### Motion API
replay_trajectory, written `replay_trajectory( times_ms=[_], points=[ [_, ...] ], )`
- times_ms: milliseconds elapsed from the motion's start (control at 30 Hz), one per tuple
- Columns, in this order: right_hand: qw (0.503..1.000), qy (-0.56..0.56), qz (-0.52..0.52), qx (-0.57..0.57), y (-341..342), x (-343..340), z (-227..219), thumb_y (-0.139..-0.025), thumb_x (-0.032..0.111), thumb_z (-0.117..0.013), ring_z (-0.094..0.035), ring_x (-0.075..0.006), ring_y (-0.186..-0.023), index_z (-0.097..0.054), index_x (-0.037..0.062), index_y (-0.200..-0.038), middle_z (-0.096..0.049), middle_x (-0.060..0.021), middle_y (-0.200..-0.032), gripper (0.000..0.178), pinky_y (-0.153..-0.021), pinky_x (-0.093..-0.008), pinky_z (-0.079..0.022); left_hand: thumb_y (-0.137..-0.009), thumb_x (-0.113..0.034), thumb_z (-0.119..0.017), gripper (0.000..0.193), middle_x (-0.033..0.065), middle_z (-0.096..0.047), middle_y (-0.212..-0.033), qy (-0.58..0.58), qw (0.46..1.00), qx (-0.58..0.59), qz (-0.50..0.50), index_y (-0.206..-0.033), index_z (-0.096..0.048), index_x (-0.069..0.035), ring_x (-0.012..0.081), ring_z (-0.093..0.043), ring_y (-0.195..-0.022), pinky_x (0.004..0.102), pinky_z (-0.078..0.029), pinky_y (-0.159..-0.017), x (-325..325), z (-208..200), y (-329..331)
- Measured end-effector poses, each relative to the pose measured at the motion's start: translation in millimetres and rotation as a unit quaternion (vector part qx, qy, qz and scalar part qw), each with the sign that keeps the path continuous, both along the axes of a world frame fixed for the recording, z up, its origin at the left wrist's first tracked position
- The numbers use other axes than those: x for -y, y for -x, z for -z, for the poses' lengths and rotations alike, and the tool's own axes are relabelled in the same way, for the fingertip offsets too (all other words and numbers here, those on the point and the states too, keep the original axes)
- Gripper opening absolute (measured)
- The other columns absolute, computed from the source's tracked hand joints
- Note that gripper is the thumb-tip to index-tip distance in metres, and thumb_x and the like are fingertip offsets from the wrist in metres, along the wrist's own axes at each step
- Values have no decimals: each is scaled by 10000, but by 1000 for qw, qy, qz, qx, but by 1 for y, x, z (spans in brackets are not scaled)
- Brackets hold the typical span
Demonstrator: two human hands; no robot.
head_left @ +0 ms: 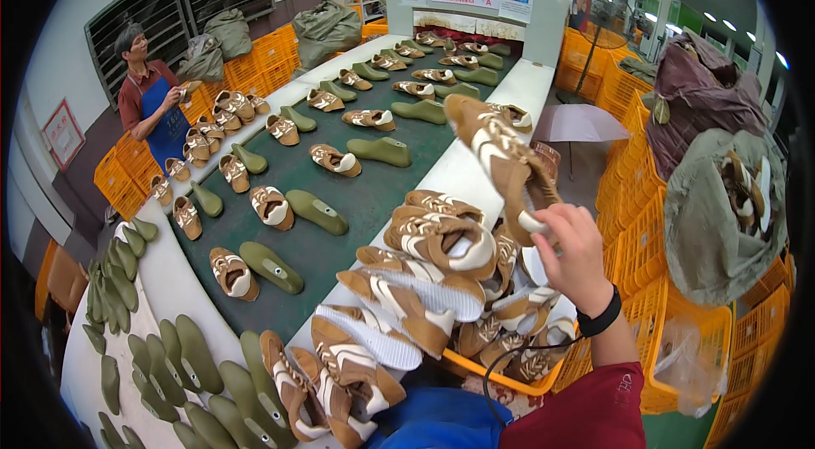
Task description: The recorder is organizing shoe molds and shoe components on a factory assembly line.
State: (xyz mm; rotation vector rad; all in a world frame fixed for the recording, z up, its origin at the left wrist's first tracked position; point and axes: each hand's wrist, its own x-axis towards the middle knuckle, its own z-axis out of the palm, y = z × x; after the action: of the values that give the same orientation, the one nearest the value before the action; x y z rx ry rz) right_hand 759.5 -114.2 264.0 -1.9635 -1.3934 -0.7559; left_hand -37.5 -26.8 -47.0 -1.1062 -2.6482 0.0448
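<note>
My right hand (579, 260), with a dark band at the wrist, pinches a brown and white sneaker (503, 148) by its heel. The shoe is held up at a slant, toe pointing up and away, over the belt's right edge. Below it, a heap of similar sneakers (441, 238) leans over that edge and into an orange crate (497, 374). Some show white soles. Two more sneakers (352, 374) stand at the near edge, beside olive-green shoe lasts (316, 211) like those on the belt. My left hand is out of view.
A green conveyor belt (310, 182) carries rows of sneakers and lasts from a grey machine (543, 25). At left, a co-worker in a blue apron (167, 114) handles something small beside lined-up sneakers. Stacked orange crates (637, 237), a folding umbrella (581, 122) and covered bundles (722, 220) stand right.
</note>
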Motion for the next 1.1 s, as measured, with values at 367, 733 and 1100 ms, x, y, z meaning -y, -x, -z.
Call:
replay_trajectory(
  times_ms=[367, 733, 1100],
  points=[
    [989, -76, 128, -9, -312, -202, -97, -745, 209, -580, -574, -337, -877, -524, 76, -1124, -599, -176, -939, 405, -786, -397, -453, -883, -488, -312, 597, 207, -487, -1184, 43, 996, 50, -55, -1239, -406, -19, 353, -495, -1047, 412, -395, -890, 27, 7, -40],
    [976, -25, -76, -200, -171, -129, -3, -787, 124, -577, -594, -201, -558, -598, 9, -945, -614, -112, -696, 196, -539, -288, -455, -883, -483, -317, 610, 225, -497, -1161, 45, 994, 85, -47, -1230, -400, 11, 363, -493, -1045, 396, -394, -896, -5, -3, -14],
    [976, -12, -29, -215, -118, -64, 24, -780, 117, -580, -614, -207, -581, -615, 6, -903, -624, -137, -679, 169, -555, -281, -470, -884, -478, -323, 624, 243, -508, -1137, 29, 992, 126, -13, -1222, -395, 41, 374, -492, -1044, 379, -393, -903, -51, -25, 49]
  ],
)
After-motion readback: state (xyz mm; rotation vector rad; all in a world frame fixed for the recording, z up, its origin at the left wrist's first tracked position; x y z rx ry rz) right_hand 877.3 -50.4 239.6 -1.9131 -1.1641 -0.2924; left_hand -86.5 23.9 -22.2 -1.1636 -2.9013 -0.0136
